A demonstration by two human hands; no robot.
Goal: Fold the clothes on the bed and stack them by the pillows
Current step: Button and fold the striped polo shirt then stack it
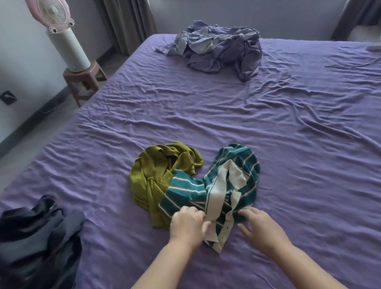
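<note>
Teal striped shirt (213,188) sits bunched mid-bed right at both hands, cream placket running toward the person, left hand (187,223) pinching that strip while the right hand (258,226) hovers spread and empty just beside, so left's basically closer.

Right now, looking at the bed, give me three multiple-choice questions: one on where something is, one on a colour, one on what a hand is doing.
1. Where is the dark heap?
A. near left of the bed
B. far end by the window
C. on the stool

2. What colour is the garment lying against the striped shirt?
A. red
B. olive green
C. white

3. What is the left hand doing?
A. resting flat on the sheet
B. gripping the striped shirt
C. holding the fan

Answers: 1 A, it lies at the near left edge. 2 B, olive cloth touches the shirt's left side. 3 B, its fingers curl on the shirt's pale placket.
</note>
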